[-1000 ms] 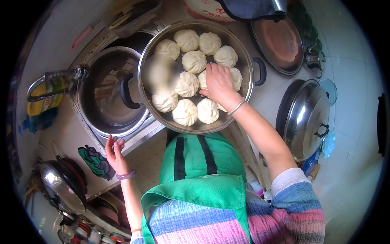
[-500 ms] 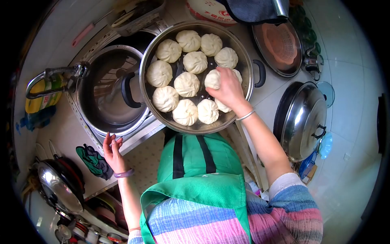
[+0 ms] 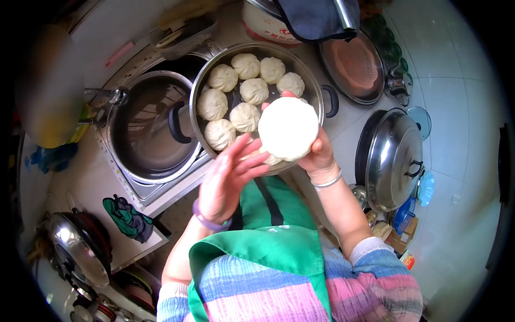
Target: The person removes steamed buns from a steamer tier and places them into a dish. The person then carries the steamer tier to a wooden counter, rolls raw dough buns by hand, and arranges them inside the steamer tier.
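A steamed bun point(image 3: 288, 129) is in my right hand point(image 3: 321, 153), lifted above the steamer with its smooth, flat white underside facing me. Fingers and thumb show round its edge. Close to its left side is my left hand point(image 3: 228, 172), fingers stretched and apart, holding nothing. Behind both hands stands a round metal steamer tray point(image 3: 197, 86) with dark side handles. Several pleated buns point(image 3: 213, 104) sit in it; those at its lower right are partly hidden by the raised bun and my hands.
Left of the steamer, a metal pot point(image 3: 134, 166) with liquid rests at the sink beside the faucet point(image 3: 115, 96). To the right are a large domed lid point(image 3: 394, 161) and a pan with a pink strainer point(image 3: 351, 64). A dark green cloth point(image 3: 127, 217) lies on the left counter.
My right hand has taken a bun out of the steamer, raised it and turned its underside up. My left hand has moved right and up, close to it.
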Action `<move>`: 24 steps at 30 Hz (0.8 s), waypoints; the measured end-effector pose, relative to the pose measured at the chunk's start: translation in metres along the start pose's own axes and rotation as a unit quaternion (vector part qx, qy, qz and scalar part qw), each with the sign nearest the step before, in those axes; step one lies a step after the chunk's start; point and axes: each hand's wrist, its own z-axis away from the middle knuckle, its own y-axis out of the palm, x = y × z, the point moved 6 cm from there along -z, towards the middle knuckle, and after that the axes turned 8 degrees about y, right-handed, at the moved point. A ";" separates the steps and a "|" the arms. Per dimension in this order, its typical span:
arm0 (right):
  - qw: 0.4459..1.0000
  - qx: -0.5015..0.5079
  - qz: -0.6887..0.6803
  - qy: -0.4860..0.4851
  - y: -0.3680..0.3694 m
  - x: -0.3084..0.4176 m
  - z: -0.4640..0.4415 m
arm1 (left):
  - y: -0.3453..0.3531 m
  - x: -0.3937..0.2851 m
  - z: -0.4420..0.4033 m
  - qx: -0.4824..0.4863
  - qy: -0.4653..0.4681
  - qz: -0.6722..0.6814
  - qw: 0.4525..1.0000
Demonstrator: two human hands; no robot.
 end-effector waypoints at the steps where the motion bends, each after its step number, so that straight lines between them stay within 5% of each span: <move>1: 1.000 -0.010 0.024 -0.003 0.008 -0.001 0.004 | 0.011 0.000 -0.001 0.010 -0.002 0.019 1.000; 7: 0.992 -0.043 0.106 -0.059 0.024 -0.008 0.034 | 0.014 -0.019 0.020 0.035 0.025 0.040 0.998; 15: 0.965 -0.003 0.203 -0.164 0.080 -0.014 0.053 | 0.019 -0.043 0.052 0.047 0.231 -0.148 0.961; 18: 0.974 0.015 0.142 -0.175 0.099 -0.016 0.060 | 0.014 -0.050 0.060 0.045 0.185 -0.105 0.976; 24: 0.991 -0.065 0.046 -0.107 0.083 -0.032 0.071 | 0.013 -0.045 0.056 0.037 0.223 -0.306 0.925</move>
